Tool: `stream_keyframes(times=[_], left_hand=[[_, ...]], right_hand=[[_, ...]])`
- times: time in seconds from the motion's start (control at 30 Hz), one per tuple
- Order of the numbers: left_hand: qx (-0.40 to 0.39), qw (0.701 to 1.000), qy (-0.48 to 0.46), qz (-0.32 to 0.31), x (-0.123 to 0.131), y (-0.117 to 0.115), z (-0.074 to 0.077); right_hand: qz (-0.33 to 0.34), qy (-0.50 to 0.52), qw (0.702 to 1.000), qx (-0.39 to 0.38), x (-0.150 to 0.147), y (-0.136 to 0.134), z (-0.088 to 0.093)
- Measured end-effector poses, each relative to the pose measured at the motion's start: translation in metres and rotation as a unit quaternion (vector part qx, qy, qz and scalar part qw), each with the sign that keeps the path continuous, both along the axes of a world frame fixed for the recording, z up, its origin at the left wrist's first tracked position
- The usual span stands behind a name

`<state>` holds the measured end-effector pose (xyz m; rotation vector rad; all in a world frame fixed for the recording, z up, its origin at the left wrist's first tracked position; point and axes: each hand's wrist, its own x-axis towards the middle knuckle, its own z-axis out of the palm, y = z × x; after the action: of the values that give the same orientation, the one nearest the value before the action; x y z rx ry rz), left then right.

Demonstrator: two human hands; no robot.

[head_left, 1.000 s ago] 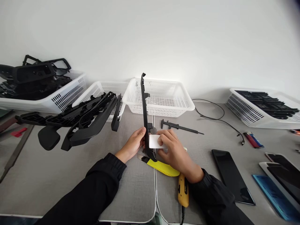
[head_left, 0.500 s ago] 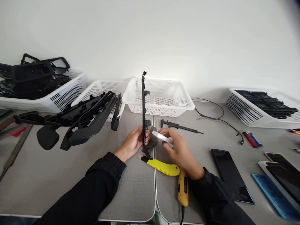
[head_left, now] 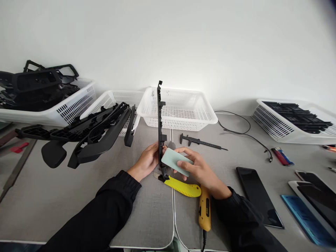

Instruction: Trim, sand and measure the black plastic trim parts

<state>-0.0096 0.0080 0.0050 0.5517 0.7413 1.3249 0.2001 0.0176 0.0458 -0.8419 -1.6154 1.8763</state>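
Against the strip [head_left: 159, 119], the block [head_left: 175, 161] has turned.

left grip [head_left: 146, 163]: bare | right grip [head_left: 201, 170]: bare | sleeves [head_left: 105, 210]: black, long, gathered cuffs

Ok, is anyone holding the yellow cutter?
No, the yellow cutter lies on the table; right hand holds a pale block, left hand a black strip.

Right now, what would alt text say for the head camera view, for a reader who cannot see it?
A person's left hand holds a long black plastic strip upright on a grey table, while the right hand holds a pale block against its lower part. A yellow knife lies near the hands, and a white basket stands behind.
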Motion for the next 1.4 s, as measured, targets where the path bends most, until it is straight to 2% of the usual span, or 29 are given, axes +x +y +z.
stream_keyframes(times=[0.1, 0.23, 0.4, 0.57, 0.7, 0.8, 1.03, 1.2, 1.3, 1.4], left_hand=[[0.004, 1.000, 0.008, 0.008, 0.000, 0.000, -0.001], [0.004, 1.000, 0.000, -0.031, 0.000, 0.000, 0.000], [0.007, 1.000, 0.015, -0.011, 0.000, 0.000, 0.001], [0.003, 1.000, 0.024, -0.005, 0.000, 0.000, 0.001], [0.006, 1.000, 0.029, -0.008, 0.000, -0.001, 0.002], [0.003, 0.999, 0.031, -0.013, 0.000, -0.001, 0.002], [-0.005, 1.000, 0.029, -0.007, 0.000, 0.000, 0.000], [-0.005, 1.000, 0.029, -0.005, -0.001, -0.001, -0.001], [-0.002, 0.999, 0.033, -0.002, -0.001, 0.000, -0.001], [-0.001, 1.000, 0.019, -0.024, -0.001, 0.000, 0.001]], right_hand=[[-0.009, -0.008, 1.000, 0.019, 0.001, 0.003, -0.004], [-0.052, -0.043, 0.998, 0.020, 0.004, 0.006, -0.006], [-0.020, -0.047, 0.999, 0.007, 0.003, 0.005, -0.008], [-0.076, -0.033, 0.996, 0.014, 0.002, 0.007, -0.012], [-0.064, -0.037, 0.997, 0.037, 0.001, 0.007, -0.012], [-0.078, -0.055, 0.994, 0.054, 0.001, 0.007, -0.012], [-0.077, -0.063, 0.993, 0.065, 0.002, 0.008, -0.013], [-0.073, -0.041, 0.996, 0.044, 0.002, 0.008, -0.014], [-0.059, -0.055, 0.994, 0.071, 0.001, 0.008, -0.016], [-0.099, -0.110, 0.981, 0.125, 0.004, 0.011, -0.017]])
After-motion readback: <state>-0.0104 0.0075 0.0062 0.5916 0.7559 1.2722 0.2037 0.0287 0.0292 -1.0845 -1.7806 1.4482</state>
